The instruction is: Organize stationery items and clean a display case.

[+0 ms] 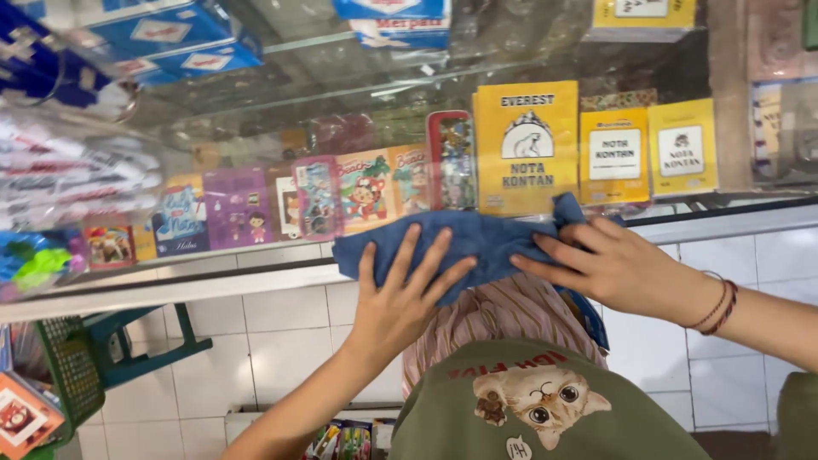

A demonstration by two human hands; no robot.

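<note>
- Nearest the camera is the person's own olive-green shirt (545,400) with a cartoon cat printed on it, filling the lower middle of the view.
- Above it, the left hand (400,294) lies flat with fingers spread on a blue cloth (460,243).
- The right hand (609,264) presses the cloth's right end, fingers extended and slightly apart; red cord bracelets (720,308) circle that wrist.
- The cloth is dark blue, soft and rumpled, bunched into a thick band, one corner poking up by the right fingers.
- It lies against the front of a glass display counter (256,281), at its lower metal edge.
- Behind the glass stand yellow receipt books (526,145) and colourful small notebooks (366,192).
- A green stool (136,341) stands on the white tiled floor at the left.
</note>
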